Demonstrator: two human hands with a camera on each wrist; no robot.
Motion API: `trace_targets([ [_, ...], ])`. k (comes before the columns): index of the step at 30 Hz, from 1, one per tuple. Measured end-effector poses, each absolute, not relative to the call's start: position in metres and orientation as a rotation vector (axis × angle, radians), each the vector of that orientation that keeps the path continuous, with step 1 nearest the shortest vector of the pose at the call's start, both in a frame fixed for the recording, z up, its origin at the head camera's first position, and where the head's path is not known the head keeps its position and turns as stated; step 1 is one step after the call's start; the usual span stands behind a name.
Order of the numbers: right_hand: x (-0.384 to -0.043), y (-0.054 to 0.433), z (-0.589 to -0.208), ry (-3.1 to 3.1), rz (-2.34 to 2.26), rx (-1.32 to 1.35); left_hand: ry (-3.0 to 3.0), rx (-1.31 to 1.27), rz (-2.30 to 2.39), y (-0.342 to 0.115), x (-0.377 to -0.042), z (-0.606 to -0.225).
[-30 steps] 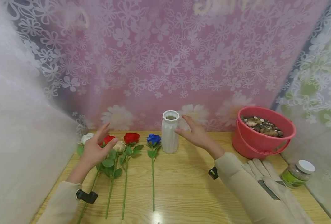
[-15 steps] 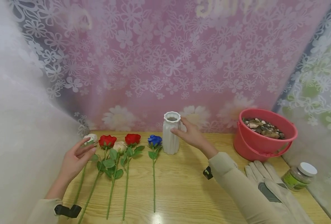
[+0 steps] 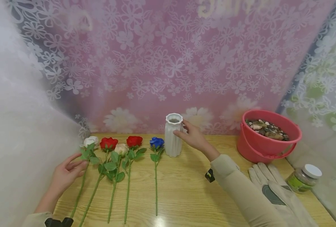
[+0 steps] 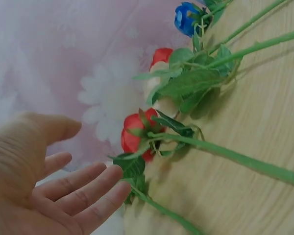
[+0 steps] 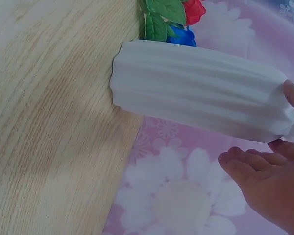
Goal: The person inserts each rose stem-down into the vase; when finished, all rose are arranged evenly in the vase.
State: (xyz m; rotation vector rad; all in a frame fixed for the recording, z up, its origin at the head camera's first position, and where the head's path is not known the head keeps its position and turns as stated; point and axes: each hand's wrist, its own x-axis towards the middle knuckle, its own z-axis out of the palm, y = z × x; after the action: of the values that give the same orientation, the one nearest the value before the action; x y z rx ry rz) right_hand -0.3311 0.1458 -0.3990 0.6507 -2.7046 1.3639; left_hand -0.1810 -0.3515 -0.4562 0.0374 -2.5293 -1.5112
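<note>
A white fluted vase [image 3: 173,142] stands upright on the table. My right hand [image 3: 195,137] holds it near the rim, thumb on the near side and index finger behind; in the right wrist view the other fingers [image 5: 245,164] stay off its wall. At the far left, my left hand [image 3: 65,176] is beside the stem and leaves of a white rose [image 3: 90,141]. Its fingers [image 4: 95,196] are loosely extended in the left wrist view, overlapping the rose's leaves, and nothing is between them and the thumb. The white bloom is mostly hidden there.
Two red roses [image 3: 109,143], a cream rose [image 3: 121,149] and a blue rose [image 3: 156,142] lie left of the vase. A red bucket [image 3: 265,148] with pebbles, pale work gloves [image 3: 281,195] and a white-lidded jar [image 3: 303,179] sit on the right.
My left hand has moved left and toward me, from over the red rose to beside the white rose. My right hand has come in and taken hold of the vase.
</note>
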Motion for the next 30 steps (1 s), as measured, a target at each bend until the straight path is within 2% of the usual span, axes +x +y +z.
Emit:
trace_targets([
  [20,-0.331,0.145,-0.399,-2.653,1.342,0.728,-2.697,0.348,-1.653,-0.378,-0.186,-0.481],
  [30,-0.328,0.142,-0.399,-2.672,1.334,0.696,-2.716,0.415,-1.671,-0.383,-0.192,-0.492],
])
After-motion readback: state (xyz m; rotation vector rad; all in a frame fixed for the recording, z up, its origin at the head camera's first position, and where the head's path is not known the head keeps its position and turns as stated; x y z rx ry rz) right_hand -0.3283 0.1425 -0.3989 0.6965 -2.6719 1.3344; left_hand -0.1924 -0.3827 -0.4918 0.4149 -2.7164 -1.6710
